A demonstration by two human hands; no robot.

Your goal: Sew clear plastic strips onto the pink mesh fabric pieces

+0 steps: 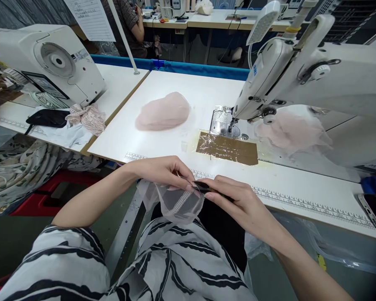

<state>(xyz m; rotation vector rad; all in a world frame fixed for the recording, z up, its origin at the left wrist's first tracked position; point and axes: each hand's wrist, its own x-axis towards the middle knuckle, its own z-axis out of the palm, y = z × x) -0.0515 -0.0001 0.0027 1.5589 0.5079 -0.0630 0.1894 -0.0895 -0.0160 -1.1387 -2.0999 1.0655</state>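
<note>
Just over the table's front edge, my left hand (pixel 171 173) pinches a piece of sheer pale fabric (pixel 183 205). The piece hangs down towards my lap and has light stitched lines across it. My right hand (pixel 235 200) is closed around small black thread snips (pixel 202 186), their tip end touching the fabric's edge beside my left fingertips. My right fingers and palm cover much of the snips. Further back on the white table (pixel 207 88) lies a flat stack of sheer pink pieces (pixel 164 112). More crumpled pink sheer fabric (pixel 294 131) lies beneath the sewing machine's arm (pixel 347 79).
Brown tape (pixel 227 148) covers the table before the machine's needle. A printed ruler (pixel 301 200) runs along the front edge, with a phone (pixel 374 211) at its right end. Another sewing machine (pixel 53 62) stands on the left. Across the room sits a person (pixel 128 29).
</note>
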